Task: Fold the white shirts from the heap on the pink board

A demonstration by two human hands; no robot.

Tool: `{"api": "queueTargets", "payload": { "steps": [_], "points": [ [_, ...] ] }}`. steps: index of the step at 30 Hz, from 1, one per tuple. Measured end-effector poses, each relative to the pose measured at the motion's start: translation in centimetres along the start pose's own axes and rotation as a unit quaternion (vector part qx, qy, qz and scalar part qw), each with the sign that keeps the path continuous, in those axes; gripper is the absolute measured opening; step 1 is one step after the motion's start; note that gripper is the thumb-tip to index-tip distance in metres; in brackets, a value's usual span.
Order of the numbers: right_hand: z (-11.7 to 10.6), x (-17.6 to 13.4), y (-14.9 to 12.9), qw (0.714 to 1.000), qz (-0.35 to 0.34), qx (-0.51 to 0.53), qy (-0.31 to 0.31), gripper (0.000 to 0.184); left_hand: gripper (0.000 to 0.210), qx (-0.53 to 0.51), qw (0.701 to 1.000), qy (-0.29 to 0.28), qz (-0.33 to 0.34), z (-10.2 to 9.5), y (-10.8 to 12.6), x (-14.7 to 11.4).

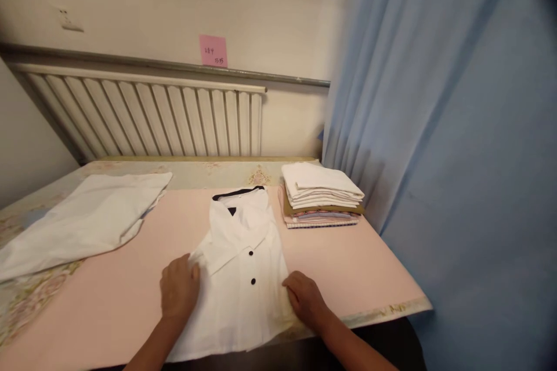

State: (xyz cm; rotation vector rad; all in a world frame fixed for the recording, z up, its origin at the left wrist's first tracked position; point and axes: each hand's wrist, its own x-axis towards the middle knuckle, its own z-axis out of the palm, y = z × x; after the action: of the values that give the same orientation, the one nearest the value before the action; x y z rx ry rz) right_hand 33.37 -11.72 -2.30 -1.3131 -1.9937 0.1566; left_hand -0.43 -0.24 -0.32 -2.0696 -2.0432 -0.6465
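A white shirt (237, 301) with black buttons and black trim at the collar lies front up on the pink cloth, its lower edge reaching the table's near edge. My left hand (179, 287) is closed on the shirt's left side, fingers curled at the fabric. On the opposite side, my right hand (307, 300) pinches the shirt's right edge between thumb and fingers. The shirt's sleeves are not clearly visible.
A stack of folded clothes (324, 194) stands at the back right. Loose white garments (87, 220) lie at the left. Under everything is a pink cloth (348, 266) over a floral tablecloth (209, 169). A radiator (174, 116) stands behind; a blue curtain (456, 145) hangs at the right.
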Motion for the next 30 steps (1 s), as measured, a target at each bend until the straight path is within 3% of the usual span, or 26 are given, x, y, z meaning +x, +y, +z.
{"api": "queueTargets", "payload": {
  "steps": [3,5,8,11,13,16,23,26,30],
  "points": [
    [0.4,0.1,0.1,1.000,0.026,-0.010,-0.010,0.019,0.039,-0.073,0.990,0.027,0.114,0.3,5.6,1.1],
    [0.5,0.1,0.0,0.999,0.035,-0.015,-0.016,0.018,0.036,-0.093,0.981,0.005,0.168,0.9,9.6,1.5],
    [0.5,0.2,-0.2,0.999,0.039,-0.026,-0.025,0.015,0.033,-0.048,0.977,-0.054,0.200,2.3,14.5,1.9],
    [0.4,0.2,-0.2,0.998,0.047,-0.042,-0.031,0.014,0.025,-0.018,0.974,-0.082,0.210,3.8,17.1,2.6],
    [0.6,0.2,-0.1,0.997,0.050,-0.051,-0.031,0.014,0.017,-0.006,0.972,-0.091,0.217,4.6,17.8,3.3],
    [0.8,0.2,0.1,0.997,0.051,-0.056,-0.031,0.014,0.025,0.014,0.966,-0.103,0.235,4.8,17.8,5.1],
    [0.7,0.4,0.1,0.996,0.055,-0.055,-0.037,0.015,0.028,0.047,0.954,-0.080,0.285,1.8,15.7,9.9],
    [0.7,0.3,0.1,0.996,0.059,-0.058,-0.036,0.015,0.030,0.055,0.947,-0.076,0.306,1.2,14.7,10.5],
    [0.9,0.2,0.2,0.995,0.061,-0.063,-0.046,0.015,0.029,0.058,0.938,-0.099,0.326,2.3,13.3,9.9]
  ]
}}
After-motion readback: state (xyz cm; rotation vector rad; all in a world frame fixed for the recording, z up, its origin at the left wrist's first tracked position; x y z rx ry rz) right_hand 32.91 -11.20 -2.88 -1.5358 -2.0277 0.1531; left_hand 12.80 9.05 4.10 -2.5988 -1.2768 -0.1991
